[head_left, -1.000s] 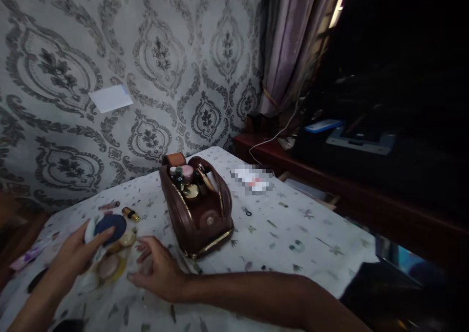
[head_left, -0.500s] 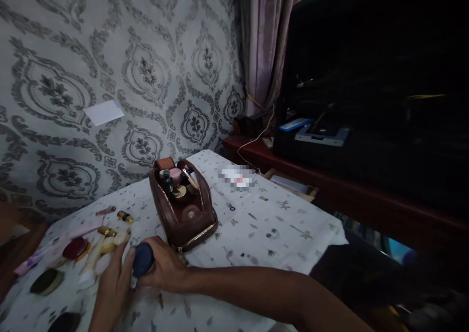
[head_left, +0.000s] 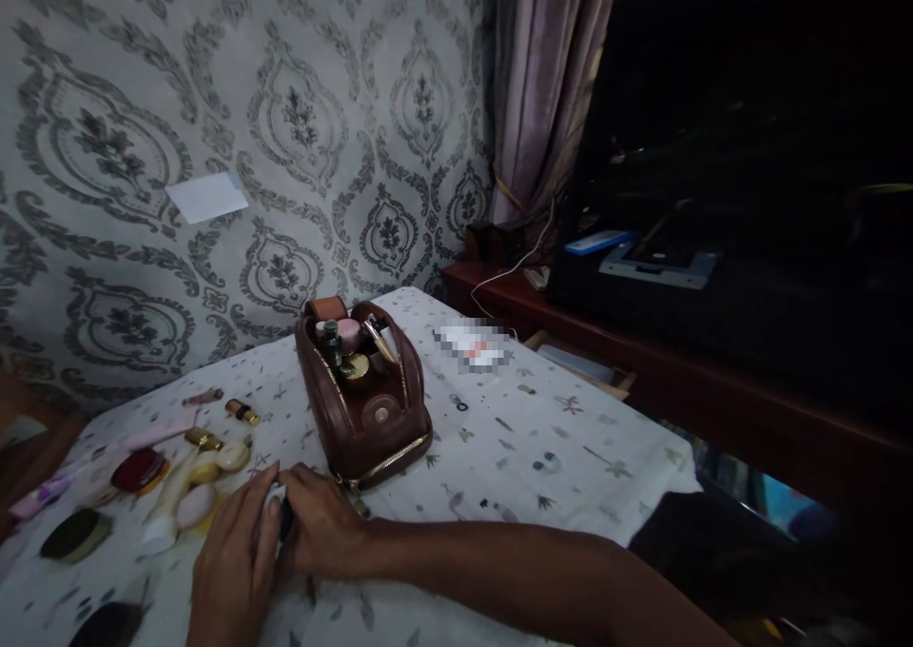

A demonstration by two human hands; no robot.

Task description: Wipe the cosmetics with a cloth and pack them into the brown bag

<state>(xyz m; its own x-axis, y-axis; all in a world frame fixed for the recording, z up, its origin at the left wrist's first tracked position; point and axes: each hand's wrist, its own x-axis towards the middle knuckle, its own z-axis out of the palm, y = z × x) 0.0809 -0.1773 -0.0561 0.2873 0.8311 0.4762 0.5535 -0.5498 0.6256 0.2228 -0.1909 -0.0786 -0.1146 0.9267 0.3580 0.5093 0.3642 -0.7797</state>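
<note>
The small dark-and-white container (head_left: 286, 517) sits low between our two hands, just in front of the brown bag (head_left: 375, 447) and mostly hidden by our fingers. Our left hand (head_left: 235, 552) has its fingers nearly straight and close together against it; our right hand (head_left: 324, 528) curls its fingers around the other side.

Beneath us spreads a pale, printed tablecloth (head_left: 492, 457). To our left on it lie a red-topped container (head_left: 138, 470), a pale tube (head_left: 165, 512), gold-coloured tubes (head_left: 203, 438) and a dark green round jar (head_left: 77, 537). The bag stands unzipped, small items showing inside.

Beyond the table we face grey damask wallpaper (head_left: 118, 147) bearing a white card (head_left: 206, 197). A mauve curtain (head_left: 532, 95) hangs at the corner; on the right, a white cable (head_left: 510, 271) trails across reddish-brown furniture (head_left: 492, 288) beside a large black panel (head_left: 748, 86).
</note>
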